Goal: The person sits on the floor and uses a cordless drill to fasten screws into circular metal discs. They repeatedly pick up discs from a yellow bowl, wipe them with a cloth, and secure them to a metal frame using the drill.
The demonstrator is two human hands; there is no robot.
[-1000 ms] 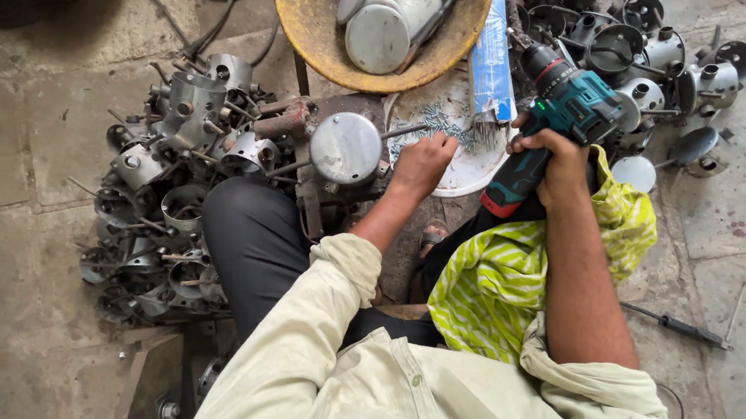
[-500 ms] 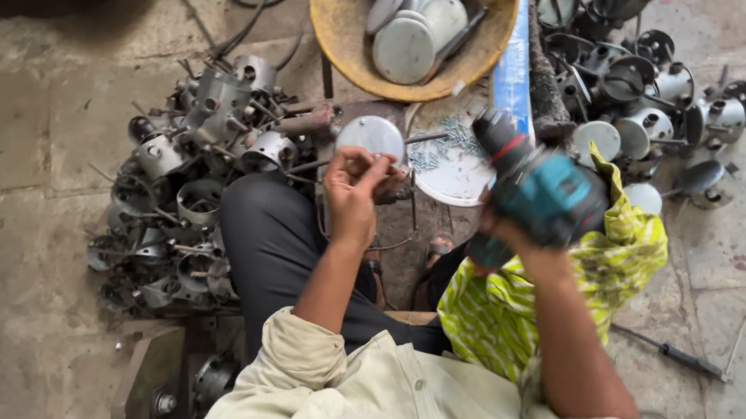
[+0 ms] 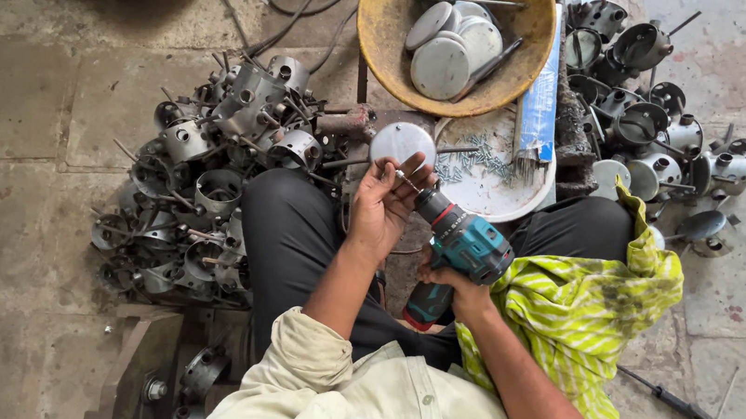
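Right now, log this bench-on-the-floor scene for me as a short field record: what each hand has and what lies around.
left hand: raised, fingers at the drill's tip, pinching something too small to tell
right hand: gripping the handle of the teal cordless drill
ahead: round metal disc; white plate of screws
top: yellow bowl holding discs and tools
left side: pile of metal housings
right side: more housings; striped green cloth over the knee; screwdriver on the floor

My left hand [image 3: 383, 206] off the round disc [image 3: 402, 141], fingers [image 3: 410, 172] now at the bit, drill [image 3: 460, 248] pulled in toward my lap
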